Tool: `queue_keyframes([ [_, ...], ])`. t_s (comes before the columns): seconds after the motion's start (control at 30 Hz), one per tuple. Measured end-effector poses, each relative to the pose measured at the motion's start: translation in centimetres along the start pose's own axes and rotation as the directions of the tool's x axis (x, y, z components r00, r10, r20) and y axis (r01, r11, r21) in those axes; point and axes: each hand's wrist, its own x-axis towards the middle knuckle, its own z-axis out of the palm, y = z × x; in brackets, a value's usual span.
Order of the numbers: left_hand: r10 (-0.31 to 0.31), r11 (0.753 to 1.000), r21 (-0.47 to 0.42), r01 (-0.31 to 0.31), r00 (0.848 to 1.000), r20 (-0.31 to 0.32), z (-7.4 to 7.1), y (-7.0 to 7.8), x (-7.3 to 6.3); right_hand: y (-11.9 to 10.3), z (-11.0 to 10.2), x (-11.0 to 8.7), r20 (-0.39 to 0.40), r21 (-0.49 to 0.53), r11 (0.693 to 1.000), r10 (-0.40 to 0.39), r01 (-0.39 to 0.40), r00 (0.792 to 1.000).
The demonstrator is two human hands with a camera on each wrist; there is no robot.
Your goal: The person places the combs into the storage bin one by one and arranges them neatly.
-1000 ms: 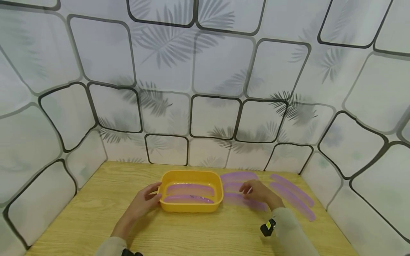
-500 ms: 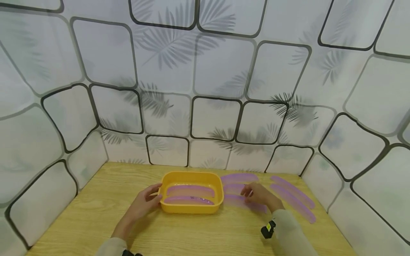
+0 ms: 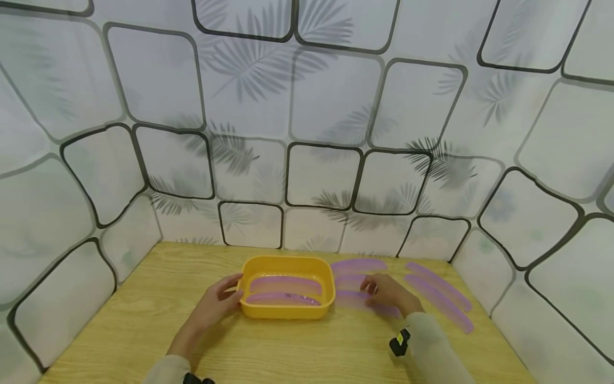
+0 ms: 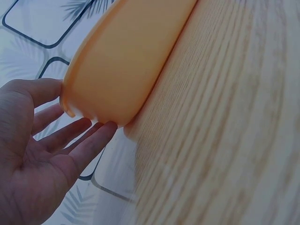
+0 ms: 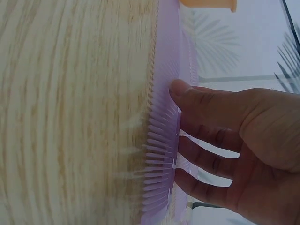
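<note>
My left hand [image 3: 217, 300] holds the left end of a yellow plastic tub [image 3: 287, 312], thumb and fingertips at its rim and end wall, as the left wrist view shows. Inside the tub lie two translucent purple combs, the nearer comb [image 3: 275, 299] with small dark marks on its back. To the tub's right, my right hand [image 3: 386, 292] is over the nearest of three stacked-out combs. In the right wrist view that purple comb [image 5: 161, 112] has its teeth toward the near side; my thumb is on it and my other fingertips sit along its back edge.
Two more purple combs, a farther comb [image 3: 438, 285] and a nearer comb [image 3: 438, 301], lie slanted at the table's right. The wood-grain table [image 3: 288, 352] ends at a patterned curtain [image 3: 321, 176] behind and at both sides.
Both hands, the tub and the combs stay in nearly the same places. The head view shifts only slightly.
</note>
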Motion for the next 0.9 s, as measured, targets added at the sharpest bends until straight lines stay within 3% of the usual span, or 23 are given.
queue_keyframes([
  [0.5,-0.009,1.000,0.027,0.009,1.000,-0.002,0.02,0.07,0.00,-0.13,0.15,-0.01,0.025,-0.016,0.994,0.109,-0.108,0.994],
  [0.9,0.037,0.999,0.015,-0.037,0.999,0.015,-0.14,-0.15,0.05,0.21,0.12,-0.41,0.048,0.008,0.997,0.082,-0.083,0.995],
])
